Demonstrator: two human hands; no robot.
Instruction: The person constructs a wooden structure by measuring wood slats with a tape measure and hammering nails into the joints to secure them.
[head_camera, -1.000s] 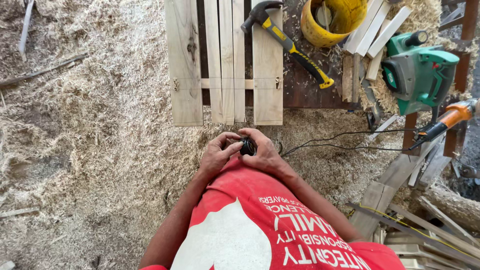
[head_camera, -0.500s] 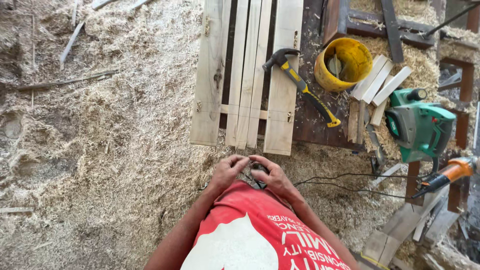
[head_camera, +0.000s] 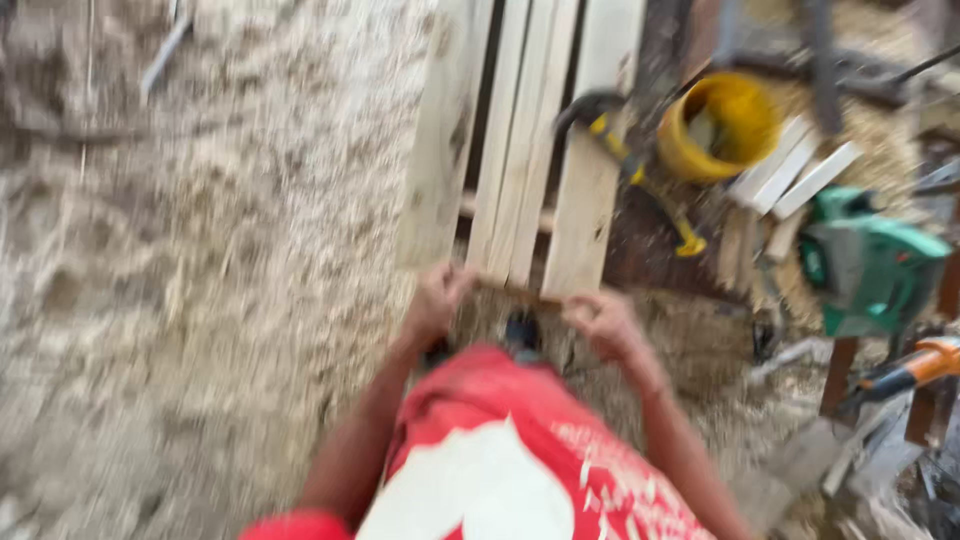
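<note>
Sawdust and wood shavings cover the floor (head_camera: 180, 300) of a workshop, seen blurred from above. A slatted wooden panel (head_camera: 520, 150) lies flat ahead of the person in a red shirt (head_camera: 500, 450). The left hand (head_camera: 435, 300) curls at the panel's near edge, touching a slat end; the right hand (head_camera: 600, 322) is loosely cupped just below that edge, and the blur hides whether it grips anything. A yellow-handled hammer (head_camera: 630, 160) rests beside a yellow bucket (head_camera: 718, 125), with a green power tool (head_camera: 870, 265) further right.
</note>
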